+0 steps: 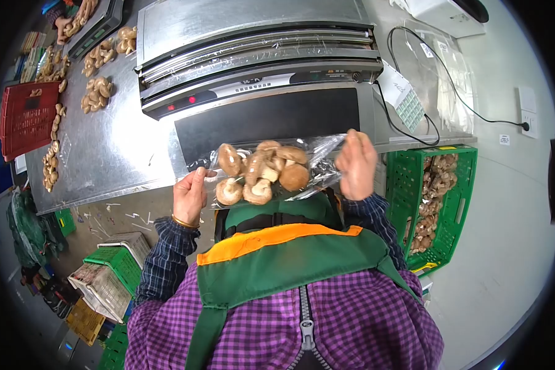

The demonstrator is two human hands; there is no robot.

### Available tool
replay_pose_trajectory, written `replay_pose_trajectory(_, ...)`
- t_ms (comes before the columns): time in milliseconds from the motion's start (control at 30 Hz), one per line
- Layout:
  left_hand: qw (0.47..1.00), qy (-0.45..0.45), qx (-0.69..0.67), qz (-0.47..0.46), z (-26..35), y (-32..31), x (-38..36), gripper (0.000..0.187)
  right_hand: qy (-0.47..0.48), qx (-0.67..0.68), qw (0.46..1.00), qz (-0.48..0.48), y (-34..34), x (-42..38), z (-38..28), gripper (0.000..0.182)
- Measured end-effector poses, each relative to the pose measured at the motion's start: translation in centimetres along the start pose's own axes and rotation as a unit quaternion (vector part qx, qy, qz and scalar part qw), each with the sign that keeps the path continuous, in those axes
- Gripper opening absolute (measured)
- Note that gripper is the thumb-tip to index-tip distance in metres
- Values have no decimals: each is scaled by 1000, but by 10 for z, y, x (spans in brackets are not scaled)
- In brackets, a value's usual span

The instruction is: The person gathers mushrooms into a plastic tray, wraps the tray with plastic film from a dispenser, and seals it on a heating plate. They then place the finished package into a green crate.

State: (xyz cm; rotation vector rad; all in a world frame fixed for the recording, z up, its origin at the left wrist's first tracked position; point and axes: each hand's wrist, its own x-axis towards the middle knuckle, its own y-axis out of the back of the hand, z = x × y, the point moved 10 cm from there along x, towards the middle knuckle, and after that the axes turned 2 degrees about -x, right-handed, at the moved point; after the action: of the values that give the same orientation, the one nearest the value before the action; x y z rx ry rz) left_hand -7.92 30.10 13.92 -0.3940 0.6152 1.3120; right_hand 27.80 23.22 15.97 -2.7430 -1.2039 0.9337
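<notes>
Between my hands, near my apron, hangs a loose pack of brown shiitake mushrooms [266, 168] in clear plastic film. My left hand [190, 196] is closed, pinching the left end of the film between thumb and fingers. At the other end, my right hand [357, 163] grips the gathered film [324, 154], pulled up higher than the left side. Several caps and pale stems show through the plastic. Just beyond the pack lies the dark flat plate [271, 114] of a film wrapping machine [259, 80], whose red light glows at its left front.
Bunches of mushrooms [97, 94] lie on the steel table [120, 145] at left, beside a red basket [28, 117]. A green crate [462, 203] of mushrooms stands at my right. Cables [413, 137] hang by the machine. Another person's hand [63, 28] works near a scale [95, 31].
</notes>
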Motion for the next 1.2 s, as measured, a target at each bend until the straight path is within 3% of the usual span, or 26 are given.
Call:
replay_pose_trajectory(133,999,41,-2,-17,-27,-8,13,33,34,-167,983,64,58,-4,-3,18)
replay_pose_trajectory(167,994,109,-3,4,-50,-8,14,31,35,-167,983,68,74,-3,13,18)
replay_pose_trajectory(233,984,160,-44,-69,-103,-18,27,28,52,-367,928,29,87,4,49,19)
replay_pose_trajectory(300,986,-1,-28,-167,-114,-49,47,28,7,-477,873,-100,74,11,107,18)
replay_pose_trajectory(333,960,-107,8,-257,-102,-71,46,32,-6,-430,885,-181,49,7,128,18)
replay_pose_trajectory(367,960,-108,10,-260,-97,-82,54,32,-17,-380,887,-260,19,1,143,20)
replay_pose_trajectory(433,876,-241,-12,-418,-58,-131,36,33,-40,-157,920,-356,-32,-7,145,26)
replay_pose_trajectory(467,845,-224,-264,-408,-32,-142,22,31,-38,-154,921,-356,-43,-12,131,26)
replay_pose_trajectory(500,760,-191,-497,-373,-6,-145,7,29,91,-218,882,-407,-69,-29,89,28)
replay_pose_trajectory(533,747,-189,-495,-402,38,-150,-20,28,217,-279,822,-447,-89,-50,58,30)
replay_pose_trajectory(567,747,-186,-493,-405,59,-154,-27,28,80,-253,838,-476,-92,-57,76,26)
replay_pose_trajectory(600,777,-167,-450,-407,69,-163,-29,21,-153,-46,853,-496,-88,-67,104,24)
replay_pose_trajectory(633,805,-147,-405,-408,70,-171,-29,23,-371,167,784,-469,-86,-88,122,22)
replay_pose_trajectory(667,905,-155,-271,-289,55,-154,-25,27,-300,93,841,-441,-98,-95,65,18)
replay_pose_trajectory(700,938,-133,-174,-268,47,-144,-24,20,-260,220,813,-471,-102,-95,59,21)
replay_pose_trajectory(767,907,-51,-331,-256,46,-124,-19,18,-229,206,824,-475,-89,-98,49,21)
replay_pose_trajectory(833,921,-66,-248,-294,93,-126,-55,29,-238,151,848,-449,-89,-93,30,22)
replay_pose_trajectory(867,963,11,-167,-210,49,-112,-54,45,-260,94,863,-422,-83,-94,31,22)
replay_pose_trajectory(900,932,-88,-174,-305,71,-123,-69,41,-30,181,909,-375,-94,-82,15,22)
replay_pose_trajectory(967,944,-54,-79,-316,63,-134,-66,30,-81,39,921,-380,-92,-71,5,39)
replay_pose_trajectory(1000,917,36,-49,-394,43,-143,-65,26,-127,232,894,-361,-92,-73,-4,56)
replay_pose_trajectory(1033,925,19,-59,-375,42,-147,-61,24,-167,416,831,-330,-90,-73,-11,74)
replay_pose_trajectory(1067,914,33,-69,-399,37,-154,-59,24,-124,470,768,-418,-81,-76,-25,75)
replay_pose_trajectory(1100,901,47,-78,-423,35,-163,-57,25,-96,459,778,-419,-69,-72,-34,82)
replay_pose_trajectory(1167,903,55,-134,-405,38,-186,-50,28,-63,460,854,-236,-29,-60,-40,91)
replay_pose_trajectory(1200,887,28,-187,-422,47,-202,-47,29,-47,446,858,-249,-13,-58,-37,93)
